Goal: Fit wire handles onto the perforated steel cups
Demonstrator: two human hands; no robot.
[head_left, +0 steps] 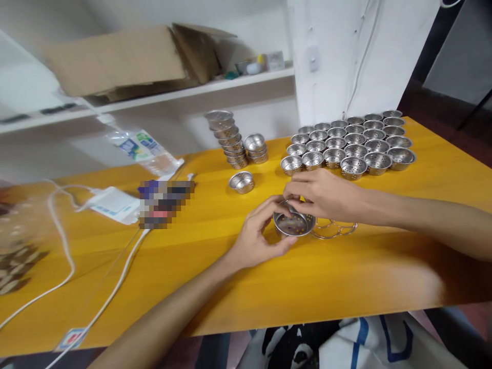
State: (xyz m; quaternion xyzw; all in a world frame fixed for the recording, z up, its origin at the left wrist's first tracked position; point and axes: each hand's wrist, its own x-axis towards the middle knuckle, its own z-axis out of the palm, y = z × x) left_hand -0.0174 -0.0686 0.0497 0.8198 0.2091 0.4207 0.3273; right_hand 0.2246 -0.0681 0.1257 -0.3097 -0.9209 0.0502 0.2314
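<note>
My left hand (265,233) is wrapped round the side of a perforated metal cup (295,228) at the middle of the table. The cup is round, shiny and dotted with small holes. At its far rim the fingers of my right hand (317,195) are pinched together. Whether they grip the rim or some small piece there is hidden. Just right of the cup lies a wire ring frame (338,229), made of thin curved loops, partly beneath my right wrist.
Rows of similar cups (353,138) fill the back right. Stacked cups (228,138) and a single cup (241,182) stand farther left. A white power strip (115,204), cables and a plastic bottle (144,148) lie left. A cardboard box (119,64) rests on the shelf.
</note>
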